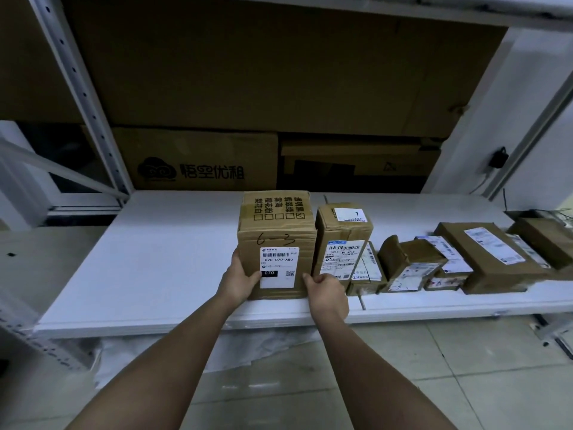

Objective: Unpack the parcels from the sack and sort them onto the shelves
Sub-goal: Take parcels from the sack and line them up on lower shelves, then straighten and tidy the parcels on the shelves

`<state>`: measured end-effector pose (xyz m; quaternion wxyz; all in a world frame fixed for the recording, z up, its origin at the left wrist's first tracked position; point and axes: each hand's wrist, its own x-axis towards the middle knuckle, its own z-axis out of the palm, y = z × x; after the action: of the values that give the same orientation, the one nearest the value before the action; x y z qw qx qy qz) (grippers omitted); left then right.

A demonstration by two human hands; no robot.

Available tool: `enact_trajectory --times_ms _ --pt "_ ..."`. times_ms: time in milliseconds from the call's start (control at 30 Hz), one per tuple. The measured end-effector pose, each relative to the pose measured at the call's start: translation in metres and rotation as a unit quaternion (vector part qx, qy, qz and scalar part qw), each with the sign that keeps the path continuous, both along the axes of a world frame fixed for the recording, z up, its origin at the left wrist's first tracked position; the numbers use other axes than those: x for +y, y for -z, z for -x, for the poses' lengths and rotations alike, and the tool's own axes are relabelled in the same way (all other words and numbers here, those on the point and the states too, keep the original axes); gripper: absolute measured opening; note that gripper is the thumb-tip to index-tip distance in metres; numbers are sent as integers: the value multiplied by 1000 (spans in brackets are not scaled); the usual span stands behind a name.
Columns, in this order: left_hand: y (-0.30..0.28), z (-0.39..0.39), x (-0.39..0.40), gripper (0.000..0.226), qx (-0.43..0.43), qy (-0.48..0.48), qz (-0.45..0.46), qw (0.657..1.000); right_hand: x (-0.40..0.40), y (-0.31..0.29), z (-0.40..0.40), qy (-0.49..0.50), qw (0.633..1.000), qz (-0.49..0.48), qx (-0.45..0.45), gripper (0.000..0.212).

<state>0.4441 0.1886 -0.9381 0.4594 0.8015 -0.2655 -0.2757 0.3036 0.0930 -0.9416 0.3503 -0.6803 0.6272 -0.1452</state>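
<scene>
Both hands, left hand (240, 279) and right hand (325, 293), grip the tall box (277, 243) standing on the white shelf (155, 259), just left of several shelved parcels (434, 259); sack unseen, remainder unknown.

The left hand (240, 279) covered the lower left corner of the tall brown cardboard box (277, 243), its fingers out of sight behind the side. The rightmost brown parcel (547, 240) ran off the picture's edge. Small print on the white shipping labels (342, 259) was too fine to read.
</scene>
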Motion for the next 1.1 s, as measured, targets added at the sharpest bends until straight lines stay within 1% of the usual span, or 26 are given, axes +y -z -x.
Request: enact_trajectory --times_ms 233,333,400,500,567,600,667,733,800,867,967,1100 --pt "2 -2 0 75 12 -2 -7 1000 -2 0 0 -15 1000 5 7 31" --pt "4 -2 3 87 26 -1 -19 999 -3 0 5 -29 999 5 17 31" --pt "2 -1 4 95 39 1 -40 998 -4 -3 11 -41 999 -7 28 31" --pt "-9 2 5 97 45 2 -73 996 -2 -14 22 -56 997 -29 51 34" --pt "-25 8 9 97 35 -12 -131 991 0 -28 31 -68 994 -50 69 32" --pt "-33 11 13 93 29 -10 -177 984 2 -36 36 -76 993 -61 74 31" --pt "-58 18 24 66 31 34 -271 961 6 -58 44 -102 988 -77 81 30" --pt "-89 25 33 44 63 81 -336 936 10 -88 49 -109 984 -97 99 29" --pt "-124 30 37 32 86 98 -344 930 13 -124 50 -100 982 -112 114 28" --pt "-165 36 39 22 88 99 -328 935 15 -164 51 -107 980 -99 134 25" --pt "-230 48 39 15 65 113 -306 943 21 -231 50 -109 981 -83 138 25" --pt "-315 64 41 10 40 124 -308 942 27 -316 50 -123 980 -90 127 30"
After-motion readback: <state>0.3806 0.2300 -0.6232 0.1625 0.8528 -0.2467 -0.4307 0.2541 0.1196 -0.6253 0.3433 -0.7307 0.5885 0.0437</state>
